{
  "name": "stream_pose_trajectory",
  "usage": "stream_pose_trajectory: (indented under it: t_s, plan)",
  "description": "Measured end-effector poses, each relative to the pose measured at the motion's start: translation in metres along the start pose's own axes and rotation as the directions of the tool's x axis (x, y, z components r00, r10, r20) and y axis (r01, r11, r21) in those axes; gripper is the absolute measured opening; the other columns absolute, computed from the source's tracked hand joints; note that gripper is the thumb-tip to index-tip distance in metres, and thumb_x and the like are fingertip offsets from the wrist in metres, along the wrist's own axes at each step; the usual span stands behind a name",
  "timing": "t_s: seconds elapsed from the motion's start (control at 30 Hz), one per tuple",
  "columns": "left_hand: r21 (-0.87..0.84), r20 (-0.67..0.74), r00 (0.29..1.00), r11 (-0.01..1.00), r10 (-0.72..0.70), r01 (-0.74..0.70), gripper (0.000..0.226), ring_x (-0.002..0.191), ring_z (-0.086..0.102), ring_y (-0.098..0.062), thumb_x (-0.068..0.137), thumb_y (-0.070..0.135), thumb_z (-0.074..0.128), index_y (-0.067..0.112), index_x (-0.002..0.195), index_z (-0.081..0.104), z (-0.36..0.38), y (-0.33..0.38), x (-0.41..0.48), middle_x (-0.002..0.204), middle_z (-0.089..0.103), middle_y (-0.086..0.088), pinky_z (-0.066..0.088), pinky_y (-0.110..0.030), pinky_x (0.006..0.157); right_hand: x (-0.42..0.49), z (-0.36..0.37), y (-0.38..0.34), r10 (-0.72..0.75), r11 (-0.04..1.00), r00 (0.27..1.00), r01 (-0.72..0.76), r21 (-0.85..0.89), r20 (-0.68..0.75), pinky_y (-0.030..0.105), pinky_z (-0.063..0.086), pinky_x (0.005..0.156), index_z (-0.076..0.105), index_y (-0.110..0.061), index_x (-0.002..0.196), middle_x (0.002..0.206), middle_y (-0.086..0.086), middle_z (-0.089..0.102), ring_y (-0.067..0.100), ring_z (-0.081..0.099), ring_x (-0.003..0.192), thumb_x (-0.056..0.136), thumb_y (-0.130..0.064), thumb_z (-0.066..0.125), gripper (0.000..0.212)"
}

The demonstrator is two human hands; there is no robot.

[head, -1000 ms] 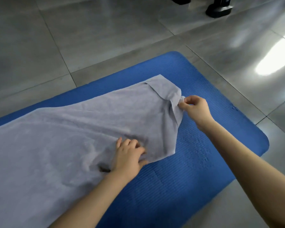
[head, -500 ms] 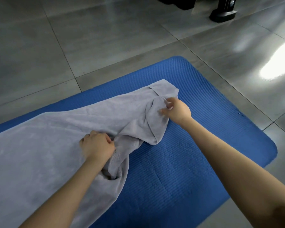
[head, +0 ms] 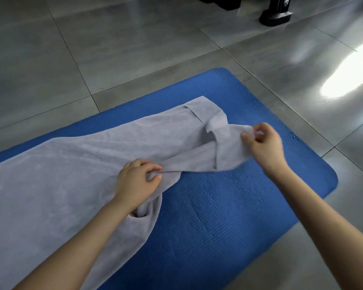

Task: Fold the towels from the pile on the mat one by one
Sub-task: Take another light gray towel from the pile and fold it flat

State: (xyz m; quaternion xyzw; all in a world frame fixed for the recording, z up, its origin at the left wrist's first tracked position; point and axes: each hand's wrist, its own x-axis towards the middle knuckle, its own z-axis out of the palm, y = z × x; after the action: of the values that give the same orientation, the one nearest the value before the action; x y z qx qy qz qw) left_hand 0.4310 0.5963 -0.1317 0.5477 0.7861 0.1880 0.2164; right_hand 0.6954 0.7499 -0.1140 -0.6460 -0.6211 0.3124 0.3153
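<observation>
A grey towel (head: 61, 174) lies spread on a blue mat (head: 228, 216), and the mat lies on a floor (head: 134, 49) of grey tiles. The towel covers the left part of the mat and runs out of the picture at the left; at the right end the blue of the mat shows. The left hand (head: 136, 183) is on the towel near the middle of the mat. Its grip is clamped on the towel: the thumb and curled fingers pinch a fold of the cloth. The right hand (head: 264, 145) is nearer the right end of the mat, and its grip also pinches the towel, at its right edge. Between the two hands the cloth is pulled into a tight band. Near the far right corner of the towel a small flap is turned over. A black stand (head: 276, 14) is on the floor, well apart from the mat.
</observation>
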Motion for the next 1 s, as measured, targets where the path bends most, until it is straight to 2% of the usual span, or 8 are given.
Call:
stream_pose_trajectory:
  t_s: [0.07,0.17,0.37,0.53,0.63,0.77,0.9,1.0]
  plan:
    - [-0.061,0.039,0.997,0.996,0.066,-0.063,0.012,0.113,0.047,-0.008,0.083,0.028,0.064,0.035,0.091,0.07,-0.002,0.009,-0.001,0.115,0.056,0.013,0.033,-0.021,0.09,0.001,-0.037,0.01,0.014,0.98,1.0,-0.018,-0.196,-0.023,0.029,0.038,0.064,0.062,-0.023,0.086,0.064,-0.003,0.056,0.022,0.052,0.069,0.082,-0.029,0.064,0.007]
    - [-0.128,0.061,0.991,0.985,0.121,-0.113,0.008,0.112,0.051,-0.009,0.082,0.026,0.065,0.033,0.082,0.069,0.0,0.019,0.0,0.116,0.059,0.011,0.035,-0.023,0.092,0.006,-0.078,0.025,0.075,0.844,0.997,-0.051,-0.535,0.023,0.029,0.039,0.069,0.07,-0.026,0.09,0.084,0.002,0.065,0.027,0.059,0.09,0.082,-0.039,0.067,0.016]
    - [0.177,0.203,0.978,0.981,0.039,-0.076,0.042,0.135,0.031,-0.02,0.088,0.047,0.053,0.033,0.128,0.055,0.015,0.017,0.004,0.146,0.039,-0.002,0.024,-0.029,0.108,0.024,-0.063,0.059,0.237,0.54,0.945,0.065,-0.839,0.226,0.033,0.045,0.081,0.063,-0.03,0.113,0.118,0.0,0.063,0.025,0.057,0.109,0.085,-0.038,0.06,0.029]
    - [0.338,0.097,0.994,0.938,0.048,-0.079,0.051,0.14,0.025,-0.031,0.09,0.051,0.038,0.032,0.137,0.045,0.028,0.002,0.012,0.151,0.031,-0.008,0.023,-0.04,0.111,0.043,-0.005,0.029,0.004,0.701,0.986,0.118,-0.704,0.168,0.036,0.045,0.075,0.062,-0.007,0.11,0.106,0.012,0.065,0.033,0.057,0.101,0.093,-0.03,0.049,0.031]
    - [0.439,0.13,0.991,0.898,-0.036,-0.025,0.053,0.139,0.024,-0.038,0.093,0.051,0.029,0.032,0.142,0.036,0.039,-0.007,0.021,0.152,0.03,-0.009,0.023,-0.051,0.109,0.064,0.036,0.003,-0.029,0.783,0.979,0.147,-0.605,0.201,0.033,0.037,0.072,0.059,-0.01,0.107,0.113,0.012,0.063,0.034,0.055,0.107,0.095,-0.032,0.046,0.028]
    - [0.429,0.093,0.995,0.903,-0.035,-0.008,0.058,0.127,0.038,-0.05,0.093,0.049,0.019,0.022,0.135,0.048,0.062,-0.017,0.016,0.141,0.044,-0.019,0.028,-0.064,0.101,0.1,0.08,-0.01,-0.004,0.812,0.982,0.113,-0.572,0.188,0.036,0.035,0.066,0.05,-0.009,0.092,0.103,0.015,0.06,0.037,0.053,0.102,0.094,-0.028,0.04,0.022]
    - [0.424,-0.001,1.0,0.905,0.006,-0.005,0.054,0.134,0.03,-0.045,0.092,0.045,0.022,0.026,0.139,0.042,0.073,-0.021,0.014,0.147,0.037,-0.014,0.019,-0.061,0.107,0.135,0.105,-0.017,-0.005,0.788,0.987,0.101,-0.607,0.158,0.039,0.04,0.084,0.049,-0.003,0.122,0.123,0.018,0.054,0.037,0.043,0.119,0.095,-0.032,0.043,0.039]
    - [0.424,-0.022,0.999,0.905,0.033,-0.02,0.054,0.135,0.029,-0.043,0.091,0.044,0.027,0.028,0.14,0.041,0.075,-0.023,0.014,0.148,0.037,-0.012,0.019,-0.06,0.109,0.159,0.118,-0.014,0.003,0.769,0.988,0.094,-0.633,0.151,0.039,0.042,0.085,0.055,-0.005,0.115,0.116,0.018,0.059,0.037,0.048,0.115,0.091,-0.039,0.049,0.041]
